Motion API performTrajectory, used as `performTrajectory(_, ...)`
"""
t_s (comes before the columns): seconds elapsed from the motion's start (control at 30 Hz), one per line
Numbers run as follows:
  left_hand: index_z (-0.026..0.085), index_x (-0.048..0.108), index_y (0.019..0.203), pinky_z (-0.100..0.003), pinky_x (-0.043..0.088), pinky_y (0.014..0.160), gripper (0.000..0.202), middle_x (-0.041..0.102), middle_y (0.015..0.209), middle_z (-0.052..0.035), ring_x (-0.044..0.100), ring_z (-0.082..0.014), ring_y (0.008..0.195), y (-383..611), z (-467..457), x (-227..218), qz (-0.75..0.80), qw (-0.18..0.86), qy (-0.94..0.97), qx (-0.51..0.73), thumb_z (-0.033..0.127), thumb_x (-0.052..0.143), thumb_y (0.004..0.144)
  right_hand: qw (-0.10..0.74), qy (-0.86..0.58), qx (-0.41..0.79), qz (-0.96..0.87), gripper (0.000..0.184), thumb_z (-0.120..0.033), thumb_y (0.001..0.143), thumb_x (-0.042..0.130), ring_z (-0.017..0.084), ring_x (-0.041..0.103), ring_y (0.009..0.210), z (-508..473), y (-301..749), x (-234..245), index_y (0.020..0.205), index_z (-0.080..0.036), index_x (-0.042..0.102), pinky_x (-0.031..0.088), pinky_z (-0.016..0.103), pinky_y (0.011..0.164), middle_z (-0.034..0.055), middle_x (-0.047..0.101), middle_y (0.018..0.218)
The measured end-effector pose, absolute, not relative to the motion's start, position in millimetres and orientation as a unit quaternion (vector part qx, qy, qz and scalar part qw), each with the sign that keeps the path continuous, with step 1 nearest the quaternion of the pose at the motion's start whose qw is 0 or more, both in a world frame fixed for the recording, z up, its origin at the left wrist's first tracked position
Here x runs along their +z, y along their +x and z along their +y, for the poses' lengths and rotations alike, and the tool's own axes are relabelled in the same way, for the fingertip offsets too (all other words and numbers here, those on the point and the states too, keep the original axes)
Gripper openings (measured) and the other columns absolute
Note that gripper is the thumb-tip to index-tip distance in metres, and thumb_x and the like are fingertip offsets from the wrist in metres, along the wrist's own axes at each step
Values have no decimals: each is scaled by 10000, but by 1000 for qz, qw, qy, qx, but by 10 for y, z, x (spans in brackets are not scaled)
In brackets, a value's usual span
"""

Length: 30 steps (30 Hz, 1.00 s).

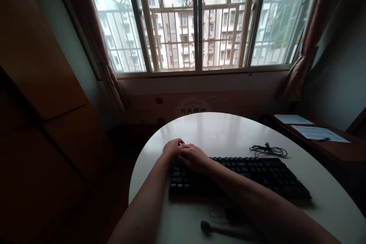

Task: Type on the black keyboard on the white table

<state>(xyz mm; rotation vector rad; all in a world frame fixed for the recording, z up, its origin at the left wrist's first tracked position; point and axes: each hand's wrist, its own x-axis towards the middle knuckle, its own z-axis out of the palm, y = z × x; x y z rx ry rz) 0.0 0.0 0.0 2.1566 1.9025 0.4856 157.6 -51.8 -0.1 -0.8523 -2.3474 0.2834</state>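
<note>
A black keyboard (257,171) lies flat on the white round table (148,183). At its far left corner my two hands meet, fingertips close together. My left hand (173,148) is closed, its fingers bent just beyond the keyboard's edge. Over the upper left keys, my right hand (195,157) is closed too, with curled fingers near those of the left. What they pinch, if anything, is hidden. In front of the keyboard lies a small brush (205,226) with its bristled head to the left; my right forearm covers part of this area.
A coiled black cable (268,148) lies behind the keyboard's right part. Near the brush are a faint rectangular object (217,215) and a dark item, both unclear. Papers (320,133) and a pen rest on a brown desk at right. A barred window stands behind, a wooden cabinet (57,129) left.
</note>
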Motion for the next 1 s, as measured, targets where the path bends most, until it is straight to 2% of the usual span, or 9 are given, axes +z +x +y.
performTrajectory(0.17, 234, 693, 959, -241, 412, 642, 239, 713, 926, -28, 622, -187, 818, -7, 13, 9, 647, 112, 741, 139, 335, 574, 777, 339, -351, 169, -856, 117, -250, 897, 523, 170, 606, 780, -520, 1650, 187, 900, -183, 619, 432, 275, 692, 49, 678, 881)
performTrajectory(0.33, 248, 692, 940, -244, 408, 648, 244, 707, 925, -25, 619, -182, 823, -15, 75, -63, 643, 107, 741, 162, 372, 510, 833, 392, -385, 281, -787, 184, -314, 900, 481, 125, 555, 592, -421, 1823, 475, 861, -172, 591, 395, 215, 522, 1, 625, 690)
performTrajectory(0.43, 265, 695, 929, -248, 413, 667, 241, 707, 943, -16, 616, -180, 838, -16, 97, -82, 647, 117, 734, 168, 371, 499, 838, 417, -383, 313, -762, 192, -317, 893, 474, 116, 537, 558, -390, 1986, 686, 868, -163, 586, 390, 205, 492, -2, 609, 679)
performTrajectory(0.5, 271, 696, 930, -248, 415, 667, 238, 708, 955, -10, 615, -182, 845, -14, 93, -74, 649, 125, 732, 167, 367, 502, 832, 433, -384, 266, -771, 198, -312, 900, 466, 113, 537, 563, -421, 2072, 809, 875, -162, 592, 387, 204, 511, -3, 609, 677)
performTrajectory(0.57, 266, 697, 932, -248, 413, 657, 242, 709, 957, -10, 615, -183, 842, -10, 77, -56, 648, 125, 732, 168, 372, 505, 829, 403, -379, 187, -812, 210, -332, 899, 497, 118, 548, 598, -490, 2093, 875, 855, -161, 612, 380, 209, 542, 8, 626, 705)
performTrajectory(0.67, 255, 700, 924, -246, 403, 635, 242, 713, 931, -14, 616, -183, 820, -4, 46, -35, 648, 113, 734, 166, 367, 513, 821, 288, -350, 83, -888, 204, -295, 896, 528, 128, 562, 656, -616, 1983, 813, 804, -159, 648, 372, 224, 594, 32, 657, 762)
performTrajectory(0.8, 261, 701, 918, -242, 399, 631, 234, 716, 905, -7, 615, -173, 803, -4, 38, -45, 653, 110, 730, 170, 363, 515, 817, 155, -334, 7, -930, 184, -195, 887, 507, 159, 601, 744, -698, 1768, 555, 905, -174, 689, 376, 242, 621, 59, 690, 881)
performTrajectory(0.9, 266, 704, 899, -244, 395, 633, 232, 715, 908, -4, 613, -166, 801, -9, 58, -65, 654, 110, 728, 174, 358, 504, 824, 114, -331, -9, -937, 164, -254, 854, 563, 191, 608, 818, -674, 1740, 441, 880, -180, 706, 392, 256, 647, 67, 690, 910)
performTrajectory(1.0, 269, 706, 903, -249, 391, 627, 234, 714, 904, -4, 613, -166, 802, -12, 70, -73, 654, 110, 728, 175, 351, 502, 823, 112, -322, 34, -940, 175, -323, 810, 620, 178, 609, 806, -633, 1787, 428, 918, -226, 718, 395, 242, 638, 31, 692, 927)
